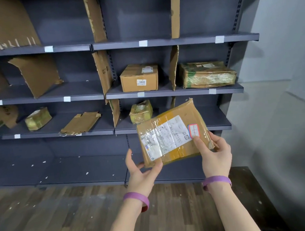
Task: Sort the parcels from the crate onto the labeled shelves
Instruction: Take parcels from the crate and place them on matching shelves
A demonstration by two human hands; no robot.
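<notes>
Held at both lower corners: flat taped parcel (172,134), left hand (141,171) pinching bottom-left corner, right hand (215,155) clamping right edge, thumb beside red-bordered sticker (194,130). Raised, tilted, in front of grey shelves (173,92). Behind: box marked 0448 (139,78), more wrapped parcels.
</notes>
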